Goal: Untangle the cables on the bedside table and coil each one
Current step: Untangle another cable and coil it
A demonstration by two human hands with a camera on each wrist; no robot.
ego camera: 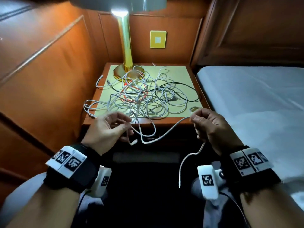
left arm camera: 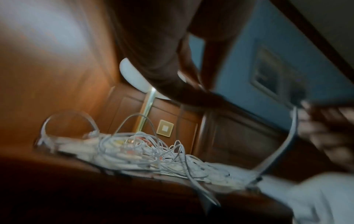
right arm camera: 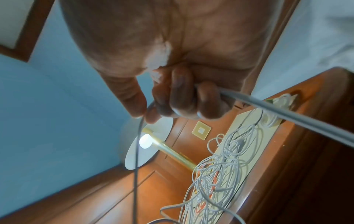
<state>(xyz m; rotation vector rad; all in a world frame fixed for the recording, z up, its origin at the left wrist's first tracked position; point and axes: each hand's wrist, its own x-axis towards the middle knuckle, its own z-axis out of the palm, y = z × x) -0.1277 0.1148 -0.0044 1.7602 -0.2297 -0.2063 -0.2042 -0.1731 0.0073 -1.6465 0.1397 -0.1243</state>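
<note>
My right hand (ego camera: 208, 124) has its grip curled tight on one white cable (ego camera: 166, 133), so it stays pulled out. My left hand (ego camera: 107, 127) pinches its other part. The cable pile (ego camera: 141, 96) sits on the bench (ego camera: 181, 73).

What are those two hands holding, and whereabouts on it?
Both hold one white cable pulled out of the tangle. The right hand grips it near its free end, which dangles below; the left hand pinches it farther along.

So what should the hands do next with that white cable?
Probably draw the white cable further out of the pile. The right hand grips it, one end hangs free, and past the left hand it runs into the tangle.
</note>
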